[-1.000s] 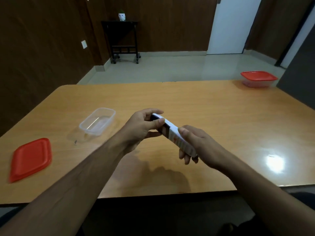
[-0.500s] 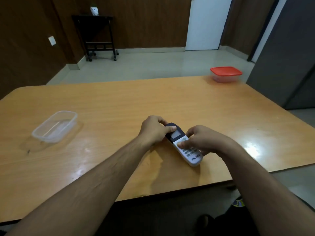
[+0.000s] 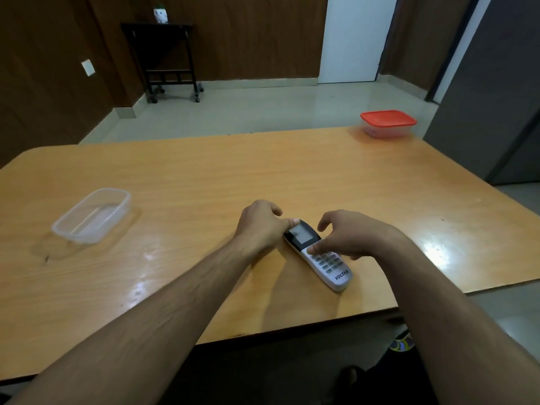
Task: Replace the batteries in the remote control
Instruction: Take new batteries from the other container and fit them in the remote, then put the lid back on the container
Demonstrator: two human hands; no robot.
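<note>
The white remote control (image 3: 333,268), with a dark top and a small screen, lies face up on the wooden table (image 3: 204,176) near its front edge. My left hand (image 3: 260,226) is at the remote's top end, thumb on the dark top and fingers curled round the far side. My right hand (image 3: 350,238) hovers over the keypad with its fingers spread, and only the thumb tip touches the buttons. No batteries are visible.
An open clear plastic container (image 3: 92,214) stands on the table's left side. A clear container with a red lid (image 3: 387,124) sits at the far right corner. A grey cabinet (image 3: 496,83) is at the right, and a black side table (image 3: 163,54) stands by the back wall.
The remote went from held in the air to lying face up on the table. My right hand has loosened its grip and its fingers have lifted and spread.
</note>
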